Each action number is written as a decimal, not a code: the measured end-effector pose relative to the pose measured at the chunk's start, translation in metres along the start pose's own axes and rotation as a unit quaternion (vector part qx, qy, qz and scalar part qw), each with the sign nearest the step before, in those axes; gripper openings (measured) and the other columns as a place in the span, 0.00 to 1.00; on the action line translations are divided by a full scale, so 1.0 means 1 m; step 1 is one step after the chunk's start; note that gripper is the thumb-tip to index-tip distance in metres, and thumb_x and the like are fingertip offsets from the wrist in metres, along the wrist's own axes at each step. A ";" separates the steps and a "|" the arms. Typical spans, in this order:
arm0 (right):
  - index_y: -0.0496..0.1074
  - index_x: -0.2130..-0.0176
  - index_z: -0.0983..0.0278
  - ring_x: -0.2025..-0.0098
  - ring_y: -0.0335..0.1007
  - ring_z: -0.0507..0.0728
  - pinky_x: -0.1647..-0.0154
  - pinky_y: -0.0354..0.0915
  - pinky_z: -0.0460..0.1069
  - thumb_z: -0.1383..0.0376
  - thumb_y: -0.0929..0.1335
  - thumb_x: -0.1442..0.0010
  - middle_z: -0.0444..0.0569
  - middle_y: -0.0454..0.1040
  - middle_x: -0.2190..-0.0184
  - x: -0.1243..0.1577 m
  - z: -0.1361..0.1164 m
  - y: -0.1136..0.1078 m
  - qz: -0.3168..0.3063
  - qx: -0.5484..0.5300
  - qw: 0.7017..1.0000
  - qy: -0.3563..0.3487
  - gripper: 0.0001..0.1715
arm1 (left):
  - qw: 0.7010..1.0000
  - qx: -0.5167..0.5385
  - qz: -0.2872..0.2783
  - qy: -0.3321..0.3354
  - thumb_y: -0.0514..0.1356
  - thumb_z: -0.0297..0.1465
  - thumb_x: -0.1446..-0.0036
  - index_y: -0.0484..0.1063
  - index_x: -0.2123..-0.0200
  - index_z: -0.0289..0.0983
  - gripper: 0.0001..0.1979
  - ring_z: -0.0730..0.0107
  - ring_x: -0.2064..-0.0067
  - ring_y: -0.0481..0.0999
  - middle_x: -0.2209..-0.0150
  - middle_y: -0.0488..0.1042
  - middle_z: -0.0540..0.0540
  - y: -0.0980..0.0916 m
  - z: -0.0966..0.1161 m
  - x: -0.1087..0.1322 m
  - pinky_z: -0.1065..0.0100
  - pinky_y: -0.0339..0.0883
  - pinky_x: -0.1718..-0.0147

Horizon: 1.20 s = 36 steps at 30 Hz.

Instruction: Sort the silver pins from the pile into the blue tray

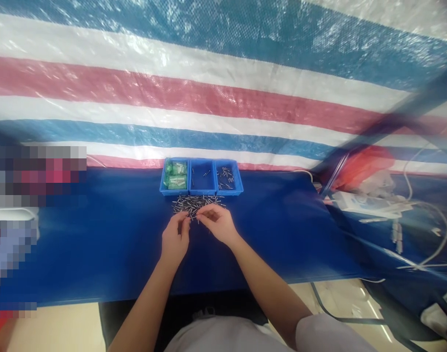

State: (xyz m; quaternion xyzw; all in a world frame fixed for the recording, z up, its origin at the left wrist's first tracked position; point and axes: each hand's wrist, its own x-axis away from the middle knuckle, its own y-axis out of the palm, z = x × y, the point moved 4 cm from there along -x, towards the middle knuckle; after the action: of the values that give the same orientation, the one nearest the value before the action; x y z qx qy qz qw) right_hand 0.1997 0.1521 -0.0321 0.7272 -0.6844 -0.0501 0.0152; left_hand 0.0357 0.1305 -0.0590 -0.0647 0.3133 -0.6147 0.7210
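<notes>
Thin dark metal rods lie heaped in a loose pile [194, 201] on the blue table. At the pile's near left edge is my left hand [175, 237], its thumb and forefinger closed in a pinch. My right hand [219, 222] comes in from the right, partly over the pile, its fingertips pinched too and close to the left ones. Small bits show at both fingertips, too tiny to make out. Directly behind the pile stand three joined blue bins: a left bin [162, 186] with green-wrapped packs, a middle bin [202, 185] with a few rods, and a right bin [239, 183] with several.
A blue covering spreads over the table [109, 234]. Behind it hangs a striped plastic sheet [208, 98]. To the right are a red plastic bag [370, 166], white cables [443, 234] and a dark metal frame. A blurred-out area with a person lies at the left.
</notes>
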 end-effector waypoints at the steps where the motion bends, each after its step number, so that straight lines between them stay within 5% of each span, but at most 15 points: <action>1: 0.77 0.66 0.61 0.66 0.77 0.55 0.61 0.75 0.52 0.57 0.76 0.48 0.47 0.79 0.67 0.000 0.000 0.000 0.001 0.004 1.000 -0.002 0.12 | 1.000 0.001 0.001 -0.001 0.57 0.33 0.35 0.70 0.50 0.38 0.12 0.72 0.66 0.79 0.63 0.78 0.47 0.000 0.000 0.000 0.71 0.74 0.65; 8: 0.77 0.67 0.61 0.68 0.76 0.54 0.63 0.75 0.51 0.57 0.75 0.47 0.46 0.79 0.68 0.000 -0.001 0.000 0.005 0.012 1.000 -0.004 0.11 | 0.999 0.011 0.042 0.030 0.61 0.33 0.38 0.71 0.53 0.38 0.11 0.72 0.64 0.77 0.56 0.75 0.44 -0.006 0.012 -0.004 0.68 0.73 0.62; 16: 0.77 0.66 0.61 0.65 0.77 0.55 0.59 0.75 0.52 0.56 0.75 0.47 0.47 0.79 0.67 0.000 0.000 0.001 -0.003 0.024 1.000 -0.011 0.12 | 0.999 0.022 0.029 0.025 0.57 0.33 0.35 0.71 0.55 0.38 0.08 0.73 0.67 0.76 0.60 0.75 0.45 -0.004 0.006 -0.004 0.68 0.73 0.64; 23: 0.77 0.65 0.60 0.64 0.77 0.55 0.59 0.75 0.52 0.56 0.75 0.46 0.47 0.79 0.66 0.001 0.002 0.003 -0.010 0.032 0.999 -0.019 0.11 | 1.000 0.019 -0.001 -0.012 0.55 0.35 0.34 0.69 0.51 0.38 0.11 0.74 0.72 0.74 0.70 0.73 0.50 -0.001 -0.002 -0.002 0.70 0.71 0.68; 36: 0.77 0.66 0.60 0.64 0.76 0.55 0.59 0.74 0.51 0.57 0.75 0.46 0.47 0.78 0.67 0.001 0.006 0.005 -0.022 0.023 0.999 -0.031 0.10 | 0.995 0.078 0.016 -0.067 0.56 0.38 0.34 0.67 0.49 0.38 0.15 0.74 0.74 0.75 0.68 0.75 0.49 -0.005 0.000 0.000 0.71 0.71 0.73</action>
State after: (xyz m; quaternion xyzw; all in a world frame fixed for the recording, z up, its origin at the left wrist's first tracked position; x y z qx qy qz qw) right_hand 0.1939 0.1512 -0.0376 0.7401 -0.6696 -0.0573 -0.0242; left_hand 0.0317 0.1291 -0.0565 -0.0439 0.2165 -0.6201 0.7528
